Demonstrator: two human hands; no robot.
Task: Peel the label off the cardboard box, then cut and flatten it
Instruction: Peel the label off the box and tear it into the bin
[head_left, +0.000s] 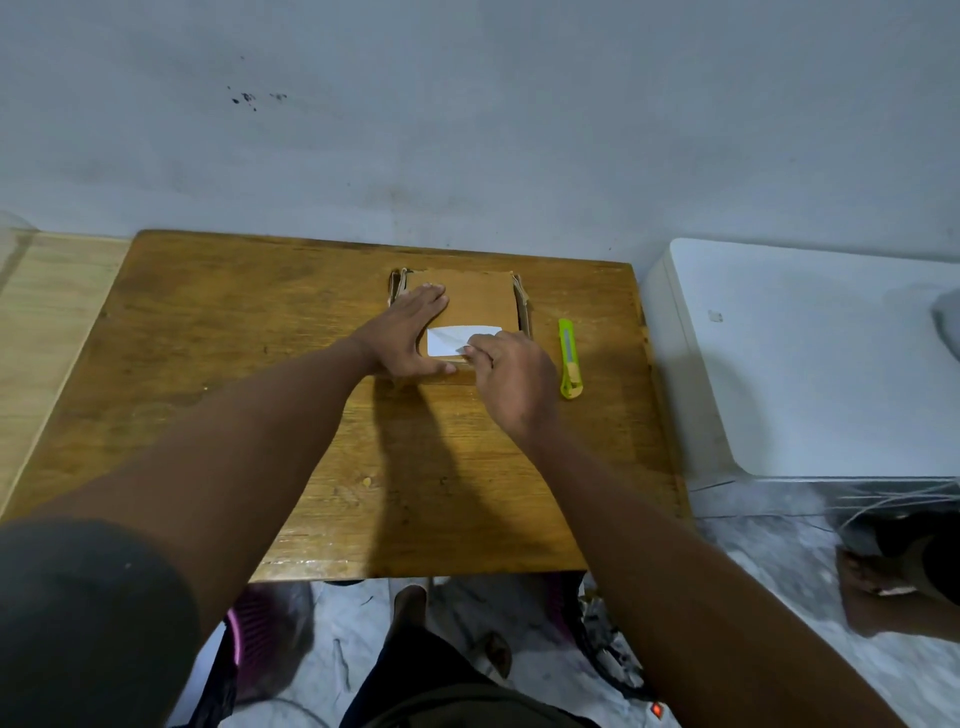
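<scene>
My left hand lies flat, fingers straight, pressing the cardboard box down on the wooden surface near its far edge. My right hand has a narrow grip, pinching the near corner of the white label on the box top. A green box cutter lies just right of the box.

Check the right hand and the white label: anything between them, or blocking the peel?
Nothing visible. The right hand is already at the label's near right corner, fingertips on it. The left hand lies flat on the cardboard box left of the label. The utility knife lies clear, to the right.
</scene>
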